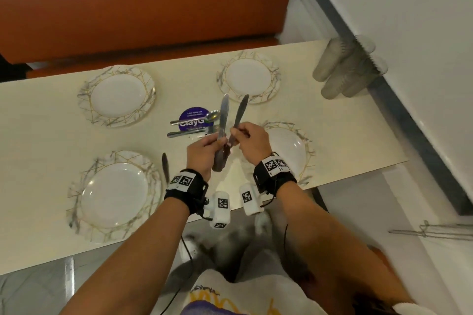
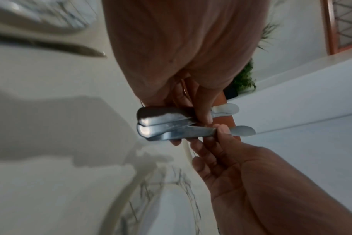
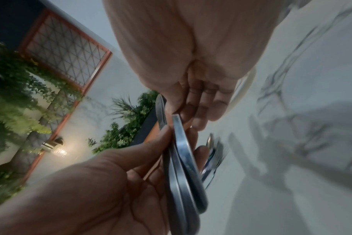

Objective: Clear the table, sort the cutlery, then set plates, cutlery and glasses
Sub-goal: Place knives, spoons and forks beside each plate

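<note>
Three knives (image 1: 222, 133) being held up above the desk (image 1: 46, 140) near its middle, as far as the stacked handles show: left hand (image 1: 202, 152) curling round the bundle, right hand (image 1: 252, 142) pinching one knife (image 1: 239, 116) by its neck and peeling it away. Judging them stiff, smooth and slippery, fairly light, best gripped at the thick handle rather than the blade. Counting four plates (image 1: 116, 96) laid out, one knife (image 1: 165, 166) lying beside the near-left plate, blurred spoons and forks (image 1: 194, 124) waiting mid-desk, several glasses (image 1: 343, 69) clustering at the far right.

The pale worktop (image 1: 51, 140) carries four marble-patterned plates (image 1: 120, 96), one knife (image 1: 165, 167) beside the near-left plate, spoons (image 1: 194, 120) over a purple sticker (image 1: 192, 116), and stacked glasses (image 1: 343, 71) at its far-right corner.
</note>
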Demonstrator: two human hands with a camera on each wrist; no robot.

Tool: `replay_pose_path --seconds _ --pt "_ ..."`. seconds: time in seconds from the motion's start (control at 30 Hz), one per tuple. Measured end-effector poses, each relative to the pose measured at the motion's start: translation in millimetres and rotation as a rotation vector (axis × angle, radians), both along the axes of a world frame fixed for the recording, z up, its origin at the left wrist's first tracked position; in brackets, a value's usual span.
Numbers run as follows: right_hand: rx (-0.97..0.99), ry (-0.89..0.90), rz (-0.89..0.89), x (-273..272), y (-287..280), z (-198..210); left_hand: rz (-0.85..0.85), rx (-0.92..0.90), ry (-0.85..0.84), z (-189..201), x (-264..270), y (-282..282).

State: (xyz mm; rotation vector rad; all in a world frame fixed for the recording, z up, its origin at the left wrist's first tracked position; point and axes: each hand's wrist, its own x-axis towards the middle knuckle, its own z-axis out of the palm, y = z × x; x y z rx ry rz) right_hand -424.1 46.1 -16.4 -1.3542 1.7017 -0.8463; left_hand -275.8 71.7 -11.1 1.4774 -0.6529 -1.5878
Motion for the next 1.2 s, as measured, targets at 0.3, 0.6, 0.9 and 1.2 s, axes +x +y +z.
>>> replay_pose_path --seconds 0.3,0.6,0.9,1.2 --pt "0.121 0.075 -0.086 -202.4 -33.8 -3.1 -0.006 0.152 -0.119 -13.1 -131.9 -28.8" --pt "0.304 0.379 0.093 -285.6 -28.0 -48.7 0.132 0.234 -0.123 -16.5 -179.9 -32.7" --pt "0.349 0.355 0.042 -306.8 -21.1 -77.5 0.212 0.198 -0.115 -17.9 -184.8 -33.4" --pt "0.277 0.489 0.267 -317.5 -26.2 -76.7 0.227 0.187 -0.109 -24.3 -187.0 -27.9"
